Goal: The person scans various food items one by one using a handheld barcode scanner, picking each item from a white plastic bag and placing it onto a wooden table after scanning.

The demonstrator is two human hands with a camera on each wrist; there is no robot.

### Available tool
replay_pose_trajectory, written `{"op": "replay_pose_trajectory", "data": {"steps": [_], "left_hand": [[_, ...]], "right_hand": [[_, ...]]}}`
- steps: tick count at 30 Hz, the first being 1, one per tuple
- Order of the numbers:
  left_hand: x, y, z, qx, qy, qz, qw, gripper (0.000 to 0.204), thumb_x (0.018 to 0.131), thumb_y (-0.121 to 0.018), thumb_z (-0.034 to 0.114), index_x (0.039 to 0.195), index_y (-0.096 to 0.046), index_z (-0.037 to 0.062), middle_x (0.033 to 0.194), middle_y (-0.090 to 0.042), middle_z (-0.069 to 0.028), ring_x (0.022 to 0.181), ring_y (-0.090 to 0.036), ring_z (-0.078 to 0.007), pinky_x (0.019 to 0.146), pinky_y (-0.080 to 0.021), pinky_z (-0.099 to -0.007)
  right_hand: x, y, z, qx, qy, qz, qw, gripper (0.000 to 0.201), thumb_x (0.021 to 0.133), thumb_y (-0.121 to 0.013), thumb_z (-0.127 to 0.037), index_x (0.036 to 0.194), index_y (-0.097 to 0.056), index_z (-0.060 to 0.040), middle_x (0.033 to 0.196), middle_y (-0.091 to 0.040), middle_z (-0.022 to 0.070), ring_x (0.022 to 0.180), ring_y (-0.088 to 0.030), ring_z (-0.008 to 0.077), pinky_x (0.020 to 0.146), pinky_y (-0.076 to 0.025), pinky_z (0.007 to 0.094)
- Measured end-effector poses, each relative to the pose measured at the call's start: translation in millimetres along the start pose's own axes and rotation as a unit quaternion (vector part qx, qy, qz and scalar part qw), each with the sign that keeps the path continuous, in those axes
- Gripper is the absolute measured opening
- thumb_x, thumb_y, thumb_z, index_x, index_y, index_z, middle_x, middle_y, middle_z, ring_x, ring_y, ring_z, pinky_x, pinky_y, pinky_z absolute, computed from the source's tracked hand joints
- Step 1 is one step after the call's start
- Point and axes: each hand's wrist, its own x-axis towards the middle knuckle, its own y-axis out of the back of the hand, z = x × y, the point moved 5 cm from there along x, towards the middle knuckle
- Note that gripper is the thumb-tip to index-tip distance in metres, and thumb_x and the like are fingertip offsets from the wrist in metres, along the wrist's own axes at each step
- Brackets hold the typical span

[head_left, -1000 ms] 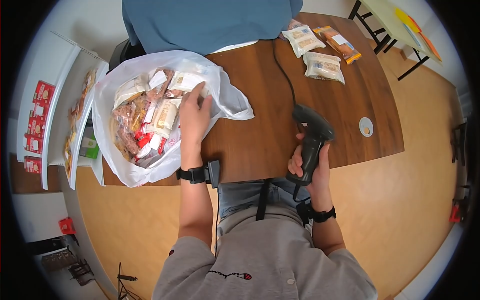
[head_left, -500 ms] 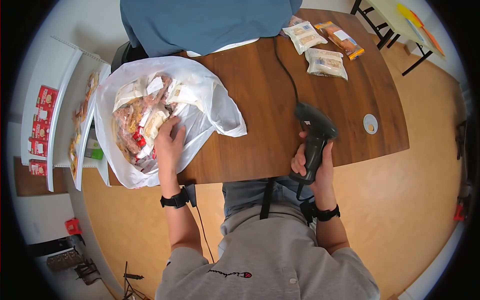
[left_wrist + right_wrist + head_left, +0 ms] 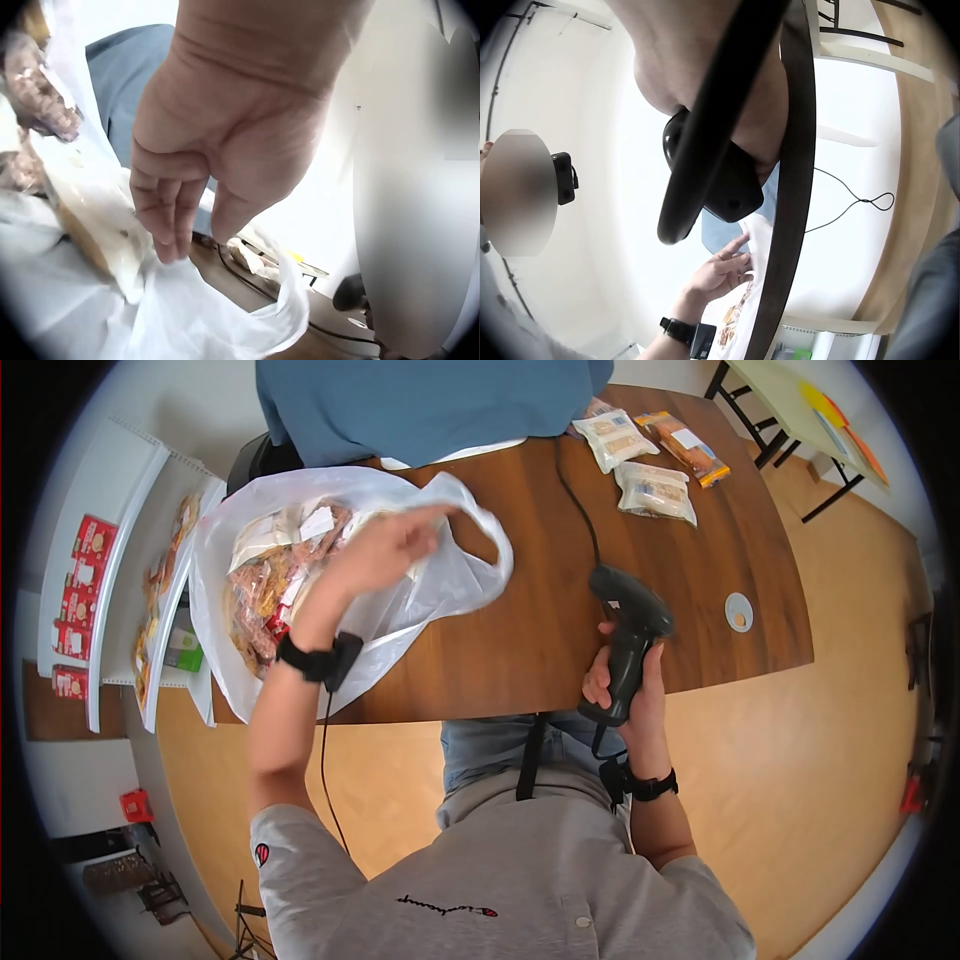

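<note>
A white plastic bag (image 3: 440,595), filled with wrapped food packets (image 3: 265,585), stands open at the left of the brown table. Over its right side is the left hand (image 3: 390,550), its index finger stretched toward the looped handle. In the left wrist view the left hand (image 3: 232,127) hangs with extended fingers at the white plastic (image 3: 195,307), thumb apart; whether they touch cannot be told. The right hand (image 3: 645,705) grips a black handheld scanner (image 3: 628,650) near the table's front edge. In the right wrist view the scanner (image 3: 735,184) partly hides the right hand (image 3: 705,67).
Several packets (image 3: 655,492) lie at the table's back right. A black cable (image 3: 577,495) runs back from the scanner. Blue cloth (image 3: 430,405) covers something at the back. A round disc (image 3: 739,612) is at the right; shelves (image 3: 125,580) with red boxes stand left.
The left hand has moved from the packets inside the bag up and right to the handle side. The bag's handle now stands up as a loop. The right hand still holds the scanner.
</note>
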Motion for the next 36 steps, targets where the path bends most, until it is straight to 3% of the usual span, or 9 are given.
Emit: {"op": "replay_pose_trajectory", "data": {"steps": [3,6,9,14,20,24,29,32,36], "left_hand": [[31.4,14.1,-29.1,0.049,-0.049,0.073,0.995,0.045,0.089,-0.061,0.012,0.133,-0.055,0.0107,0.117,-0.067,-0.0167,0.105,-0.065,-0.0337,0.089,-0.051,-0.0398],[37.9,14.7,-38.9,0.146,-0.007,-0.022,0.989,0.05,0.083,-0.069,0.019,0.13,-0.055,0.0072,0.12,-0.064,-0.0191,0.108,-0.063,-0.0356,0.092,-0.05,-0.0399],[19.1,9.2,-30.1,0.253,-0.025,-0.084,0.964,0.068,0.064,-0.081,0.022,0.125,-0.057,0.0063,0.126,-0.061,-0.0171,0.116,-0.057,-0.0376,0.1,-0.045,-0.0418],[-7.5,31.0,-32.1,0.283,-0.087,-0.024,0.955,0.078,0.053,-0.083,0.014,0.126,-0.056,0.0071,0.132,-0.055,-0.0145,0.125,-0.05,-0.0361,0.105,-0.04,-0.0453],[10.2,39.7,-56.0,0.294,0.062,-0.127,0.945,0.091,0.05,-0.085,0.014,0.135,-0.051,0.02,0.132,-0.052,-0.0113,0.123,-0.05,-0.0356,0.105,-0.04,-0.0469],[24.4,36.6,-38.1,0.349,0.117,-0.18,0.912,0.096,0.046,-0.087,0.022,0.134,-0.05,0.019,0.129,-0.051,-0.0163,0.125,-0.047,-0.0406,0.104,-0.04,-0.0495],[13.4,32.0,-36.1,0.367,0.099,-0.116,0.918,0.085,0.048,-0.087,0.021,0.125,-0.051,0.011,0.116,-0.058,-0.0224,0.112,-0.055,-0.0426,0.094,-0.047,-0.0482],[-21.8,47.8,-14.3,0.229,0.029,-0.006,0.973,0.072,0.054,-0.087,0.01,0.115,-0.048,0.0066,0.111,-0.062,-0.0239,0.106,-0.059,-0.0437,0.089,-0.05,-0.0425],[-86.9,58.9,-14.3,0.156,0.011,0.08,0.984,0.067,0.057,-0.085,0.005,0.112,-0.046,0.0066,0.106,-0.065,-0.0175,0.096,-0.065,-0.0385,0.085,-0.052,-0.0391]], "right_hand": [[-2.3,0.9,1.1,0.01,0.002,0.007,1.0,0.071,0.1,-0.032,-0.062,0.135,-0.043,-0.0013,0.074,-0.054,0.0074,0.052,-0.048,0.0146,0.056,-0.04,0.0303],[-2.7,-1.2,-0.9,0.006,0.008,0.009,1.0,0.07,0.1,-0.033,-0.061,0.134,-0.044,-0.0012,0.075,-0.055,0.0077,0.053,-0.048,0.0147,0.056,-0.039,0.03],[-2.5,-2.1,-1.5,0.0,0.007,0.011,1.0,0.069,0.1,-0.035,-0.06,0.134,-0.044,-0.0012,0.075,-0.055,0.0076,0.053,-0.048,0.0146,0.057,-0.039,0.0298],[-0.5,-4.3,-2.0,-0.014,0.002,0.007,1.0,0.067,0.1,-0.036,-0.059,0.133,-0.044,-0.0013,0.075,-0.055,0.0072,0.054,-0.049,0.0141,0.057,-0.039,0.0297],[2.2,-5.7,-1.1,-0.042,0.011,-0.013,0.999,0.064,0.102,-0.034,-0.057,0.132,-0.044,-0.0014,0.074,-0.055,0.0069,0.055,-0.049,0.014,0.059,-0.041,0.0302],[0.2,-4.4,-3.1,-0.052,0.023,-0.011,0.998,0.061,0.103,-0.033,-0.054,0.132,-0.045,-0.001,0.074,-0.055,0.0069,0.056,-0.05,0.0144,0.06,-0.043,0.0306],[-4.8,-6.9,-5.5,-0.063,0.049,-0.021,0.997,0.059,0.104,-0.032,-0.052,0.13,-0.046,-0.001,0.074,-0.055,0.0062,0.057,-0.051,0.014,0.06,-0.043,0.0302],[-6.1,-10.3,-8.0,-0.065,0.05,-0.008,0.997,0.057,0.104,-0.033,-0.051,0.129,-0.047,-0.002,0.073,-0.055,0.006,0.057,-0.051,0.0141,0.06,-0.044,0.0296],[-7.0,-10.1,-5.6,-0.085,0.029,0.006,0.996,0.055,0.104,-0.034,-0.052,0.127,-0.048,-0.0033,0.072,-0.055,0.0059,0.057,-0.053,0.0143,0.058,-0.045,0.0286]]}}
